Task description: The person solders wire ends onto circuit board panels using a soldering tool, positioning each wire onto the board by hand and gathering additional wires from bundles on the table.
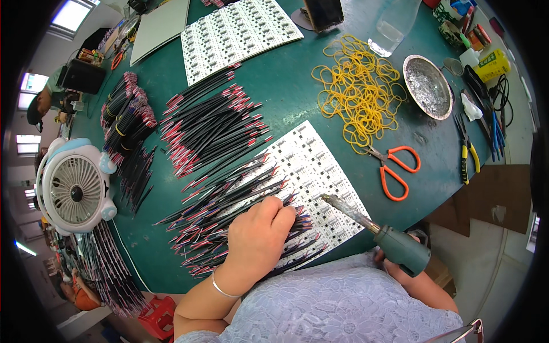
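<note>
While the left hand (258,228) presses down on a bunch of short black wires (229,228) with red-and-bare ends, its fingers curled together over them right at the near edge of the white LED circuit panel (320,171), the right hand (400,268) has a green-handled soldering iron (372,226) gripped in its fist — most of that hand is hidden behind the handle, so only the clamped grip shows. The crusty iron tip hangs just above the panel's right part, near the wire ends but I can't tell if it's touching a pad.

As for progress: looks like early-to-middle going. Wires lie fanned across the near-left half of the panel, though whether they're soldered on or just laid there is too small to make out. A big loose heap of the same wires (214,123) sits further back on the green table (286,86), and a second white panel (240,31) at the far edge has nothing on it, so plenty seems left. Bundles of wires (126,111) tied off at the far left (by the little white desk fan (74,188)) might be prepped stock.

Also around: a tangle of yellow rubber bands (357,94), orange scissors (396,168), and a round metal dish of solder dross (428,86).
</note>
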`<control>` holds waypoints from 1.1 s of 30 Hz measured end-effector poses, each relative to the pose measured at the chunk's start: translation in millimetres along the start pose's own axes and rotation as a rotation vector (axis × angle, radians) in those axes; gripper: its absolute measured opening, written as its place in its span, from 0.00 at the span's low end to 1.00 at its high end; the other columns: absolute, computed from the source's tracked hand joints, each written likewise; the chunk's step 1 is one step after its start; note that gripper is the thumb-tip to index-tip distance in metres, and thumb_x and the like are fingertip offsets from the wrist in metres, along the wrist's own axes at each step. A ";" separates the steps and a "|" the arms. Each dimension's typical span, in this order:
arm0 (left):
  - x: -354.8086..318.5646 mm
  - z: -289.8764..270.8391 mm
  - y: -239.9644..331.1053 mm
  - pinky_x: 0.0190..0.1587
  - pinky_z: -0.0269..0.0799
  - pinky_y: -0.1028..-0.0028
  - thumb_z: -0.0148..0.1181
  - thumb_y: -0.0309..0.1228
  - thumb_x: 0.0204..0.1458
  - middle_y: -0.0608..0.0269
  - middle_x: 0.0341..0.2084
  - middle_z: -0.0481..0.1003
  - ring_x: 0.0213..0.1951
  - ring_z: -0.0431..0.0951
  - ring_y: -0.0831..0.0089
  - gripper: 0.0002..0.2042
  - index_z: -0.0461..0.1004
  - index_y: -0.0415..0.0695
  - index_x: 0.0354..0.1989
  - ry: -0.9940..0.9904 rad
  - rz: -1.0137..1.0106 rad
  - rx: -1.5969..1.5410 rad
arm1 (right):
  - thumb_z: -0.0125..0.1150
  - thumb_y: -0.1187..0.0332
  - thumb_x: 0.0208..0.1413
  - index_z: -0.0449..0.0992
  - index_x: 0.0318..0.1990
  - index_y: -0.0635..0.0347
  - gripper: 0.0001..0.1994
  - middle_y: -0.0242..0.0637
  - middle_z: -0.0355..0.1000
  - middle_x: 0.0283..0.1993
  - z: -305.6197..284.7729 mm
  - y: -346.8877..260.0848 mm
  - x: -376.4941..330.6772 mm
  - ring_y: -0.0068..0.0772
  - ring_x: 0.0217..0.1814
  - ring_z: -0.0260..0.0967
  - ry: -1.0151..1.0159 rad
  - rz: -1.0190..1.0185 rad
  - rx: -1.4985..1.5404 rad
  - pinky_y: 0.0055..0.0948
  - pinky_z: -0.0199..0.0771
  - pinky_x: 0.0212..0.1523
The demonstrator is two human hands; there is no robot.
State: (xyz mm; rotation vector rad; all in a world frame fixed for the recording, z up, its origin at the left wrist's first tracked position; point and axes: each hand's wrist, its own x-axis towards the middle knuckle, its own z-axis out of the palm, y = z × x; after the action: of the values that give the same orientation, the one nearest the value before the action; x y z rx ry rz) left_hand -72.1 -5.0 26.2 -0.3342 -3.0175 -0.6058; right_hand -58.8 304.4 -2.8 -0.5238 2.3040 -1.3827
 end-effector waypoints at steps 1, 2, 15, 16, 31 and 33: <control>1.1 2.8 1.0 0.24 0.68 0.68 0.60 0.19 0.32 0.63 0.26 0.69 0.26 0.72 0.65 0.14 0.75 0.46 0.31 0.031 0.006 -0.010 | 0.58 0.75 0.48 0.76 0.40 0.64 0.10 0.42 0.75 0.37 1.0 3.6 -0.3 0.39 0.37 0.75 -0.010 -0.092 -0.048 0.31 0.74 0.41; 0.4 5.3 0.2 0.24 0.68 0.68 0.60 0.19 0.32 0.63 0.26 0.69 0.26 0.72 0.65 0.14 0.75 0.46 0.31 0.029 0.007 -0.014 | 0.57 0.75 0.49 0.76 0.40 0.64 0.10 0.42 0.75 0.38 1.1 5.4 -0.4 0.38 0.38 0.75 -0.020 -0.185 -0.096 0.30 0.74 0.42; -2.0 17.0 -4.9 0.24 0.67 0.70 0.59 0.23 0.38 0.64 0.25 0.67 0.26 0.71 0.67 0.12 0.76 0.43 0.35 0.074 0.090 -0.066 | 0.57 0.72 0.48 0.74 0.35 0.63 0.07 0.36 0.71 0.25 13.4 -21.8 18.9 0.32 0.24 0.71 0.058 0.028 0.312 0.30 0.71 0.27; -2.0 16.2 -3.9 0.25 0.67 0.69 0.60 0.19 0.34 0.63 0.25 0.68 0.25 0.71 0.65 0.14 0.77 0.44 0.34 0.069 0.066 -0.076 | 0.57 0.73 0.48 0.74 0.35 0.63 0.07 0.36 0.71 0.25 13.7 -22.4 20.4 0.32 0.24 0.71 0.056 -0.002 0.281 0.30 0.71 0.27; -3.6 15.6 -4.9 0.25 0.68 0.69 0.60 0.19 0.33 0.63 0.26 0.67 0.25 0.71 0.65 0.15 0.77 0.44 0.34 0.061 0.051 -0.074 | 0.42 0.69 0.61 0.63 0.56 0.69 0.18 0.53 0.71 0.45 -7.6 -19.7 11.3 0.46 0.36 0.75 -0.480 0.505 0.091 0.36 0.79 0.36; -4.1 14.4 -4.5 0.25 0.68 0.69 0.60 0.19 0.33 0.63 0.26 0.67 0.25 0.72 0.65 0.15 0.77 0.44 0.34 0.051 0.048 -0.070 | 0.38 0.69 0.63 0.61 0.57 0.69 0.19 0.54 0.69 0.49 -3.1 -12.9 -0.9 0.47 0.39 0.75 -0.387 0.514 0.144 0.37 0.79 0.38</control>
State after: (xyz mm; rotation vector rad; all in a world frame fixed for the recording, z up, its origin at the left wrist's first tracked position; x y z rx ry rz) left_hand -69.1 -4.4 10.9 -0.3866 -2.9361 -0.7066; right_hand -58.2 301.5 10.2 -0.1191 1.8366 -1.0717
